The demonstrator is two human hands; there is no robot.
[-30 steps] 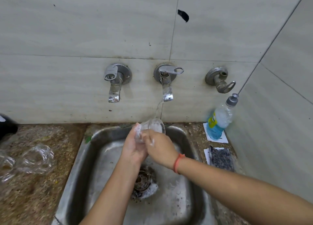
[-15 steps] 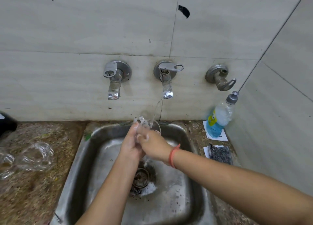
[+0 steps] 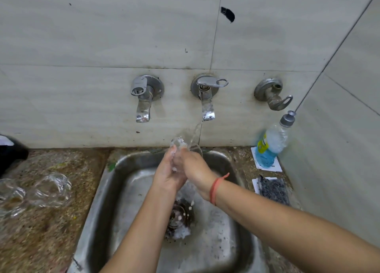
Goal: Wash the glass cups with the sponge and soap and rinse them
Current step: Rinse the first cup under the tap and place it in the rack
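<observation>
Change: the glass cup point(image 3: 183, 144) sat nearer the sink's point(image 3: 98, 200) back rim than a second before, and its mouth (plain to see then) was mostly hidden between the left hand point(image 3: 166, 174) and the right hand point(image 3: 195, 170).
Left hand: curled round the cup's side, foam on the fingers.
Right hand: fingers curled over the cup from the sink's right side; a red thread point(image 3: 216, 188) on the wrist.
Water: the stream point(image 3: 195, 132) fell from the middle tap point(image 3: 207, 108) above the sink's back rim onto the cup, as before.
Sink: steel, with foam round the drain point(image 3: 181, 217) at its middle.
Tabletop point(image 3: 51, 231): speckled stone; left of the sink lay other cups point(image 3: 51, 188), blurred; right of the sink a soap bottle point(image 3: 271, 147) of blue liquid leaned in the corner, and a dark scrubbing pad point(image 3: 273, 188) lay on white card.
Room: pale tiled wall point(image 3: 82, 36) behind the sink.
</observation>
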